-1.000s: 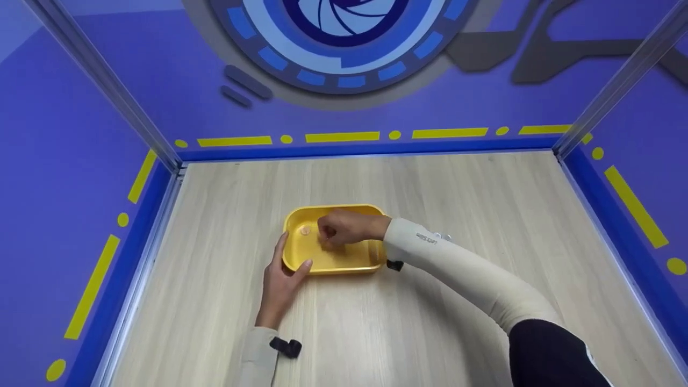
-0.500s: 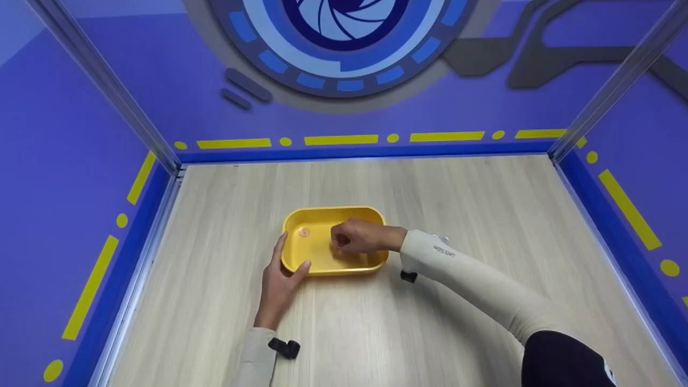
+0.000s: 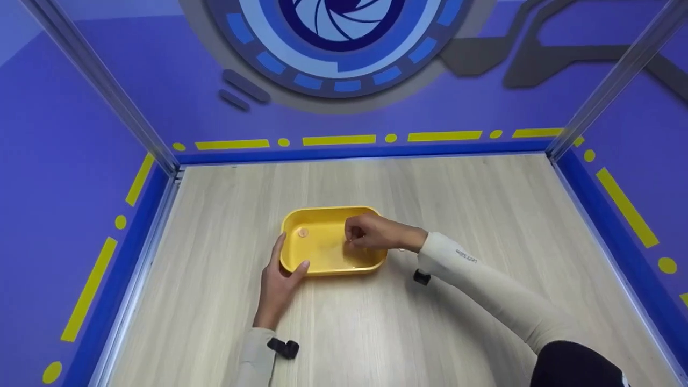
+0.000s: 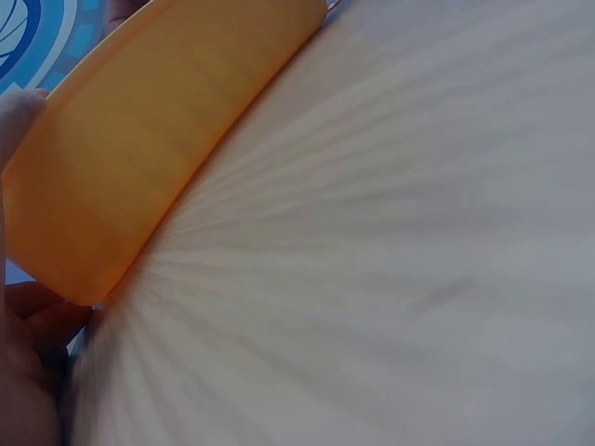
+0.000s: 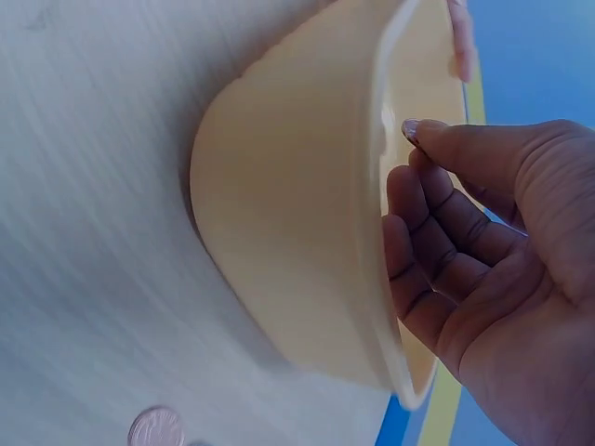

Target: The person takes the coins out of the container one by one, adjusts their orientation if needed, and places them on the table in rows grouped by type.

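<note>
Wood-grain table (image 3: 430,322) fills the booth floor, with purple walls (image 3: 64,134) on the left, right and far sides. Yellow tray (image 3: 322,266) sits near the table's middle, long side facing the person.

Left hand (image 3: 279,279) lies at the tray's near-left corner: thumb against the near wall, fingers running up the left wall. Fingers look fairly straight and pressed to the plastic rather than wrapped round it, which reads as bracing the tray so that it does not slide. Left wrist view confirms the tray wall (image 4: 158,139) close against the hand.

Right hand (image 3: 376,234) hovers over the tray's right end, fingers curled, tips gathered downward. Right wrist view shows the fingers (image 5: 437,242) bent beside the rim (image 5: 381,186); whether they pinch anything cannot be told.

One coin (image 3: 303,232) lies flat on the tray floor at the far-left corner. Second coin (image 5: 154,428) lies on the table outside the tray, near the right wrist.
</note>
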Demonstrator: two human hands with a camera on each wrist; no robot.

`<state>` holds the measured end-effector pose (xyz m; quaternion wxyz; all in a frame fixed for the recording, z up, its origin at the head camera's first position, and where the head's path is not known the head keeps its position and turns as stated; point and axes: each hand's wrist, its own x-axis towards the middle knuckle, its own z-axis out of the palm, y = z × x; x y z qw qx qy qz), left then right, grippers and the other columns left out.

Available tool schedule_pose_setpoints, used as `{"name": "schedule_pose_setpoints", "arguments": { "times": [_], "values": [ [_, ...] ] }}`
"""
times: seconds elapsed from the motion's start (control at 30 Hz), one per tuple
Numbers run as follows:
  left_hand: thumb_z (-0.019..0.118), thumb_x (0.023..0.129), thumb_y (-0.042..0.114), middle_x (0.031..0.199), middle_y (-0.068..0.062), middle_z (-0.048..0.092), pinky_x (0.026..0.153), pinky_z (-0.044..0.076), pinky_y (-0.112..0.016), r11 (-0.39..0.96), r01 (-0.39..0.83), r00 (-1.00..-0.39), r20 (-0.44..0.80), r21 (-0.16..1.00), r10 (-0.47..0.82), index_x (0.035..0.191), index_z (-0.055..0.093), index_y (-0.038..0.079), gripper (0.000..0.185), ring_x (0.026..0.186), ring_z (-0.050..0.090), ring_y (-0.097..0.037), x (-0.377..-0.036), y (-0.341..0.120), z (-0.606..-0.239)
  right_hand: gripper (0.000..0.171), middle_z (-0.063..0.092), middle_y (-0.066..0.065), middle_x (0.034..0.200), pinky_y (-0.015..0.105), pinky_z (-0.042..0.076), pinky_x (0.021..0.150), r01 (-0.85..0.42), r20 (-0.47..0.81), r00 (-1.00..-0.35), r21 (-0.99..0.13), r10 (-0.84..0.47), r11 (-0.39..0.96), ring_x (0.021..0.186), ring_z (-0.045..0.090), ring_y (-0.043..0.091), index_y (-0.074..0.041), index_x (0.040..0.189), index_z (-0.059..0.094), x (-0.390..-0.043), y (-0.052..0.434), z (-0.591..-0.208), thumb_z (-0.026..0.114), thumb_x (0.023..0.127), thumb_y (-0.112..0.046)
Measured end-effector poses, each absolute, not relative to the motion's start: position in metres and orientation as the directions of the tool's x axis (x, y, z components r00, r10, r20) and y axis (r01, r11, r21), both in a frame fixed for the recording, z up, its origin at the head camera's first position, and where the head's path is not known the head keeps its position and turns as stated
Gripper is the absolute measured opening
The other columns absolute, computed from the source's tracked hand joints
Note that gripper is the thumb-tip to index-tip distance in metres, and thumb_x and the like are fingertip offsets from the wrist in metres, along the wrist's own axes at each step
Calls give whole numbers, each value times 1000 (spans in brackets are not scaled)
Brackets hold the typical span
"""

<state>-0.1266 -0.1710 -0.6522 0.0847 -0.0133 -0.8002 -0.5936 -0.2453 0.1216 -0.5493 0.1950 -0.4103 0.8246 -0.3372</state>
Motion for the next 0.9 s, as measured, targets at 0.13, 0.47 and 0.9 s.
{"name": "schedule_pose_setpoints", "arguments": {
  "times": [0.13,0.47,0.9],
  "values": [
    [86,98,32,169,-12,50,126,38,-51,288,128,-984,157,949,-81,174,35,24,92,149,53,-26,-126,-171,-653,10,72,3,93,26,54,76,-497,-37,-621,-754,-783,430,84,63,11,-5,100,70,-245,136,-547,76,99,3],
    [86,98,32,170,-10,49,126,38,-50,288,112,-987,141,951,-82,175,34,24,93,151,52,-26,-126,-171,-652,9,74,0,90,25,53,73,-420,-16,-686,-807,-727,415,80,63,13,-10,100,73,-240,160,-536,81,101,-10],
    [86,98,34,171,-8,47,128,34,-49,286,124,-985,154,950,-84,175,34,27,93,154,48,-25,-127,-171,-654,12,74,11,92,24,50,56,-278,-60,-779,-859,-624,429,66,63,24,-10,104,72,-232,195,-542,81,103,-17]
  ]
}}
